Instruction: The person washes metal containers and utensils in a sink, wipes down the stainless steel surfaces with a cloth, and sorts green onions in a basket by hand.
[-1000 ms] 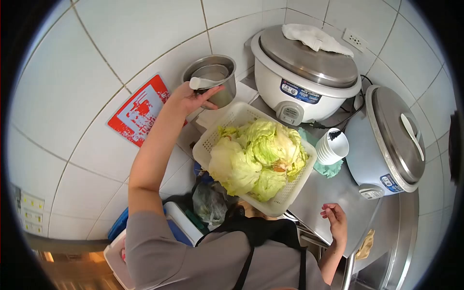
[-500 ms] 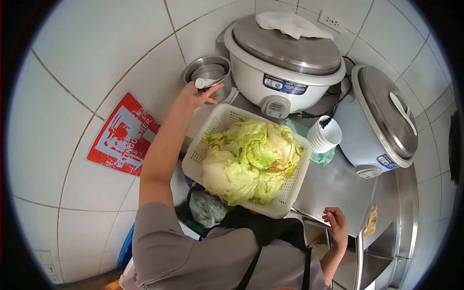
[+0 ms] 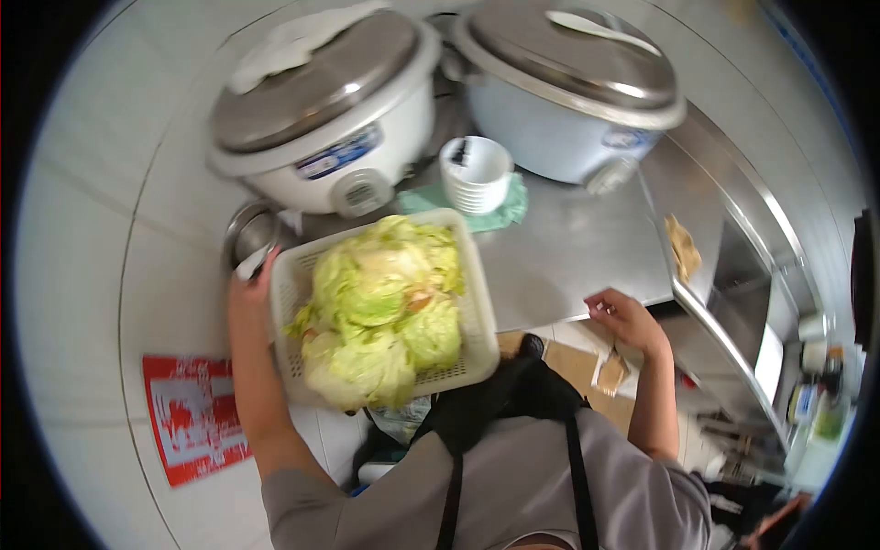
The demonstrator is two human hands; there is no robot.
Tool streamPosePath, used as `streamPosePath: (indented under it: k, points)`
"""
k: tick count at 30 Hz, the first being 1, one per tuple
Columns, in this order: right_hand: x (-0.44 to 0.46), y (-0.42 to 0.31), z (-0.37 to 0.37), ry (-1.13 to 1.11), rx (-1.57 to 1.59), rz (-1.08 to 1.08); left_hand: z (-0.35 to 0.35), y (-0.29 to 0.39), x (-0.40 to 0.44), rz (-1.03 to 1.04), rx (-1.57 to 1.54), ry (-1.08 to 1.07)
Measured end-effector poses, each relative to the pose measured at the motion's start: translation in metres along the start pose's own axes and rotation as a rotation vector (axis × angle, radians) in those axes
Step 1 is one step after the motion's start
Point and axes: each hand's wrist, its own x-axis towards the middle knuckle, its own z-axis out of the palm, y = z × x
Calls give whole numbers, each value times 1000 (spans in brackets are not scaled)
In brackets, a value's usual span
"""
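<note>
At the left, my left hand (image 3: 249,291) is at the near rim of a round metal pot (image 3: 240,229), its fingers closed around a white-handled utensil (image 3: 253,263). Blur hides the utensil's far end, and the thumb is not clear. Beside this hand stands a cream perforated plastic basket (image 3: 484,312) filled with pale green lettuce (image 3: 376,298). My right hand (image 3: 631,323) hovers by the front edge of the steel counter (image 3: 559,247), fingers loosely bent and apart, with nothing visible in it.
Two large rice cookers, a white one (image 3: 275,183) and a bluish one (image 3: 541,128), stand at the back. Stacked white bowls (image 3: 477,188) sit on a green cloth (image 3: 422,200). A tan cloth (image 3: 683,247) lies at right near a metal rail (image 3: 733,353). A red sign (image 3: 197,417) is at left.
My view has swung to the right, so cookers, basket and pot appear further left. My left hand stays by the pot and white handle. My right hand now appears higher, nearer the counter edge.
</note>
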Motion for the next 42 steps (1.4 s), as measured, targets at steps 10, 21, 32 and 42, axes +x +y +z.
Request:
streamPosePath:
  k: [10,21,32,42]
  points:
    - [-19,105,-87,317,-409,66,-44,-40,-23,-141,97,-152]
    - [83,336,-154,274,-833,147,1,200,-163,-94,-292,727]
    - [240,412,-289,359,-703,-50,422,491,-183,527,83,-30]
    - [153,520,-373,493,-674,74,486,494,-157,357,-17,-220]
